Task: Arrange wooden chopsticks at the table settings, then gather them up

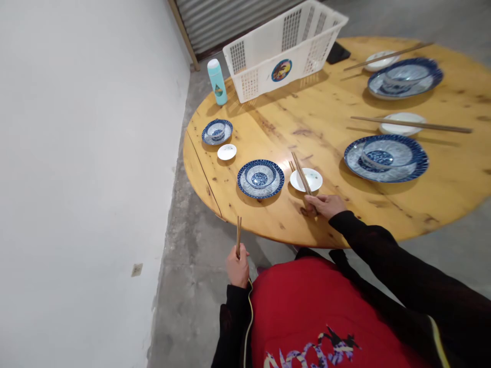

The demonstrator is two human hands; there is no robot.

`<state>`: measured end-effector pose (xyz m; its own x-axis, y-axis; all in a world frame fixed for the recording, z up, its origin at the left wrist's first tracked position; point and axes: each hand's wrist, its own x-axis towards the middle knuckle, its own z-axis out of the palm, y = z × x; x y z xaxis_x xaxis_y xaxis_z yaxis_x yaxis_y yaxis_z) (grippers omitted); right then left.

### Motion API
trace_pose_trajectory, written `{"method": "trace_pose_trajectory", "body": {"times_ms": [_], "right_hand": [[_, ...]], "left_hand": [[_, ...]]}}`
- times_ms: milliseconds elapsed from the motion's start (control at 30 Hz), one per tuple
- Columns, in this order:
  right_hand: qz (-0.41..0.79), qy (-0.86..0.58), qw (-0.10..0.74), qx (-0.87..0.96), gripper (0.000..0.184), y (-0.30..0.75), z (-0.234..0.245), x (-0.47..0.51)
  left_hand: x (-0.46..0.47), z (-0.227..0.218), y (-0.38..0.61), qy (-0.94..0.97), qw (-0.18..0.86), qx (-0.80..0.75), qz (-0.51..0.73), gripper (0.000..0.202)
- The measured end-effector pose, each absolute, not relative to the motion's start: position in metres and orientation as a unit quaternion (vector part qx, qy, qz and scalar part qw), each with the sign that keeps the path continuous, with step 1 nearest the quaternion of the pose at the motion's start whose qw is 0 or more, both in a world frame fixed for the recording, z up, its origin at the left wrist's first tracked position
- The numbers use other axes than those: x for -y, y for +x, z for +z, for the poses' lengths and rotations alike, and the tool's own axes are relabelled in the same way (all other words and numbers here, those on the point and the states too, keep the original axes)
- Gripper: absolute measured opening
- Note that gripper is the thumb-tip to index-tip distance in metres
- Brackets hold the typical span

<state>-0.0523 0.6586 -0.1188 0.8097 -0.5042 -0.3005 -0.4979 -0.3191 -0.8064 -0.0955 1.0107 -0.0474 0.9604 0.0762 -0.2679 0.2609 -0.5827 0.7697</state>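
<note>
My right hand (326, 205) grips a pair of wooden chopsticks (301, 173), which lie across a small white saucer (313, 179) near the table's front edge. Left of that saucer is a blue-patterned plate (241, 180) with a matching bowl (260, 176) on it. Off the table's edge, my left hand (238, 267) is closed around more chopsticks (239, 234), whose tips point up and away; how many it holds I cannot tell.
On the round wooden table (307, 115), a white basket (253, 76), a turquoise bottle (217, 84) and a black phone (337, 53) stand or lie at the back. Another plate (206, 135) and saucer (227, 152) sit left; plates, bowls, saucers and chopsticks (412, 123) sit right. A white wall (88, 153) rises left.
</note>
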Motion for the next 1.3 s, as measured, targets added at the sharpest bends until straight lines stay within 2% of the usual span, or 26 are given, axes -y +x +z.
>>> {"method": "trace_pose_trajectory", "body": {"times_ms": [433,767,1300], "right_hand": [[0.034,-0.786,0.502,-0.358,0.033,-0.050,-0.112,-0.665],[0.011,-0.764,0.536,-0.360,0.026,-0.051,-0.117,-0.670],[0.000,-0.753,0.550,-0.362,0.033,-0.051,-0.116,-0.671]], "left_hand": [[-1.010,-0.051,-0.094,0.885,0.441,-0.103,-0.107,0.047],[-1.015,-0.058,-0.093,0.878,0.453,-0.108,-0.110,0.047],[-1.021,-0.064,-0.094,0.877,0.456,-0.100,-0.112,0.047]]}}
